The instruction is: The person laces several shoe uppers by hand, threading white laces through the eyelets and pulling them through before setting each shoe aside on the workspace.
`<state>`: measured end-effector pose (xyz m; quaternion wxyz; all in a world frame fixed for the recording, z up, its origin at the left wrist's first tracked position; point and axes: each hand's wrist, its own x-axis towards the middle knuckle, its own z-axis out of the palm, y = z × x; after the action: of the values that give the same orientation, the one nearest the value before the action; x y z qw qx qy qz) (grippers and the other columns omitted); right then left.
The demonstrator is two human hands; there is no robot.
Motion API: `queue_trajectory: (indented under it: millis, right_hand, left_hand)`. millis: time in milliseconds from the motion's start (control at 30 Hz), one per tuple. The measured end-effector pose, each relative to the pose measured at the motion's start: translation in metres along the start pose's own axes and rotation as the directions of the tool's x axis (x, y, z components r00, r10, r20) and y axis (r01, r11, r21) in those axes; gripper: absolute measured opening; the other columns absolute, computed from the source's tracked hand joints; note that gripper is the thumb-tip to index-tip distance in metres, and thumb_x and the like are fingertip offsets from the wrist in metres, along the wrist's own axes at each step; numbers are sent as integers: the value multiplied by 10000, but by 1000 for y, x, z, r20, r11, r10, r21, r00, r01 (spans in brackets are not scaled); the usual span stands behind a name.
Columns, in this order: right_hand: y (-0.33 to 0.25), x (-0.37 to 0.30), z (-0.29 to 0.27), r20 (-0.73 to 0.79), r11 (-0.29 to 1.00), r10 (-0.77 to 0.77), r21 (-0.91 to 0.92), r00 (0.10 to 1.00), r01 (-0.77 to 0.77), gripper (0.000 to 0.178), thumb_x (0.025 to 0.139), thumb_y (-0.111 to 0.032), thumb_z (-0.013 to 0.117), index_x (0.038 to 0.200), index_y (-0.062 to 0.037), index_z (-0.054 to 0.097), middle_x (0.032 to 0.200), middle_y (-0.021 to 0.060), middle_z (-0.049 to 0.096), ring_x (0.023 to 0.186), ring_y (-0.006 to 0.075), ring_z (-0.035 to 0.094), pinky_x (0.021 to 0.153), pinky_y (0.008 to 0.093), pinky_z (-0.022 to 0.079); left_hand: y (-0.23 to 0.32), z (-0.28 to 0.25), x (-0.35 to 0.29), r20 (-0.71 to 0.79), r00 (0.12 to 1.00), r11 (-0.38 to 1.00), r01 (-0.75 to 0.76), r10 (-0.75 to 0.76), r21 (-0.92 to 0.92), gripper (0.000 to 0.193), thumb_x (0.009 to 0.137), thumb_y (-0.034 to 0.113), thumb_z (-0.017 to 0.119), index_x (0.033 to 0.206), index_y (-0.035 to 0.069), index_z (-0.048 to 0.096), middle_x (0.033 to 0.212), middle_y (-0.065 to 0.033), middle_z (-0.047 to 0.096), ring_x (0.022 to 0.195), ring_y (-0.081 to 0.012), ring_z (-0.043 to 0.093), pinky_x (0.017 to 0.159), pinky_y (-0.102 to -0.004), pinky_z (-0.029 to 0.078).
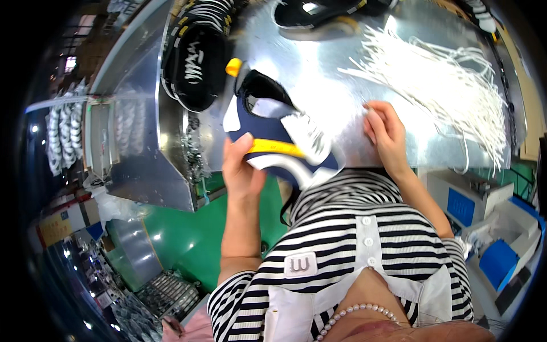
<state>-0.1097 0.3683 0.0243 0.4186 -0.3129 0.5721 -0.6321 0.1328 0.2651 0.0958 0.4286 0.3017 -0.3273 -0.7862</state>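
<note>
My left hand [242, 165] grips the side of a navy, white and yellow shoe [268, 128], thumb on its yellow stripe. The shoe is tilted above the metal table, with its dark opening toward the far side and no lace visible in it. Part of it is smeared by motion. To the right of the shoe, apart from it, my right hand [387, 137] is closed, its fingers curled and fingertips together. Whatever may be between them is too small to make out. Beyond that hand lies a loose pile of white shoelaces [427, 80].
Black shoes stand at the table's far left [196, 74] and far edge [319, 14]. A metal side panel [142, 171] borders the left. Grey machines with blue panels [496, 262] stand at the lower right. Green floor [188, 239] shows below the table at left.
</note>
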Motion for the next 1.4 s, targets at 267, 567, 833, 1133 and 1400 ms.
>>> queue_trajectory:
  millis: [267, 567, 833, 1133, 1400]
  right_hand:
    - [-9, 12, -26, -36, 945, -75, -320, 997, 60, 224, 875, -100, 700, 1066, -51, 594, 787, 19, 608, 637, 71, 506, 576, 212, 418]
    - [-11, 81, -33, 150, 366, -353, -886, 923, 284, 134, 868, -146, 660, 992, -96, 652, 926, 50, 600, 700, 270, 634, 607, 374, 500]
    - [-16, 85, -26, 282, 375, -382, -823, 880, 427, 80, 859, -137, 632, 922, -89, 622, 905, 57, 622, 722, 292, 627, 603, 396, 499]
    - [-66, 89, -66, -197, 986, -164, 6, 967, 168, 160, 929, -153, 631, 1014, -18, 644, 812, 23, 694, 534, 24, 389, 492, 174, 308]
    - [-187, -1, -136, 69, 669, -611, 578, 789, 468, 386, 902, -199, 689, 1182, 37, 566, 871, -22, 546, 658, -17, 443, 508, 170, 313]
  left_hand:
    - [40, -34, 169, 339, 769, -595, 66, 542, 801, 371, 848, 110, 560, 1148, -98, 499, 1085, -271, 569, 848, -408, 648, 726, -474, 538]
    - [12, -59, 219, 380, 778, -422, -164, 501, 892, 675, 827, 163, 689, 1367, -102, 383, 1287, -335, 447, 1177, -462, 491, 1001, -455, 436]
    - [-42, 15, 279, 806, 555, -591, -585, 207, 555, 290, 845, 91, 649, 1134, 77, 651, 1085, -113, 634, 1040, -307, 591, 862, -430, 470]
    - [-39, 40, 136, 56, 972, 853, -229, 230, 470, 133, 961, 148, 603, 925, 28, 645, 857, -50, 659, 805, -173, 645, 721, -319, 521]
    - [-137, 58, 1, 245, 760, 750, 644, -602, -152, 436, 1048, 299, 423, 1341, -23, 441, 1386, -211, 493, 1311, -314, 475, 1114, -444, 384]
